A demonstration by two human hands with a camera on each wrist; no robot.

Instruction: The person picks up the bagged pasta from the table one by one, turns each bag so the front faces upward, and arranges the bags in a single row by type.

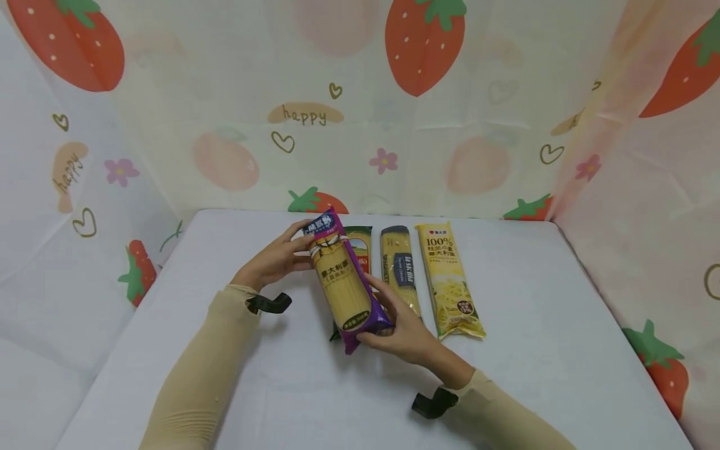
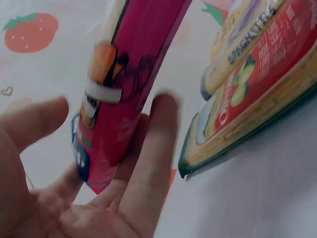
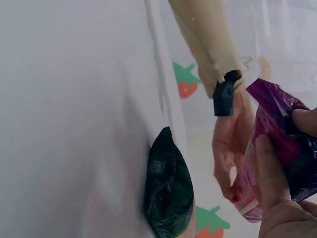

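A purple pack of spaghetti (image 1: 343,281) with a clear window is held tilted above the table. My left hand (image 1: 278,257) holds its upper end; in the left wrist view the fingers (image 2: 148,173) lie around the pack and the thumb shows a gap from it. My right hand (image 1: 407,328) grips the lower purple end, with thumb and fingers on the wrapper (image 3: 277,119) in the right wrist view. Behind the held pack lies a green-edged pasta pack (image 1: 360,244), partly hidden. Right of it lie a blue-labelled spaghetti pack (image 1: 400,265) and a yellow pasta pack (image 1: 450,281).
The packs lie side by side on a white-covered table (image 1: 534,362). Cloth walls printed with strawberries (image 1: 425,47) stand behind it and at both sides. A black camera mount sits on each wrist, such as the left mount (image 1: 270,304).
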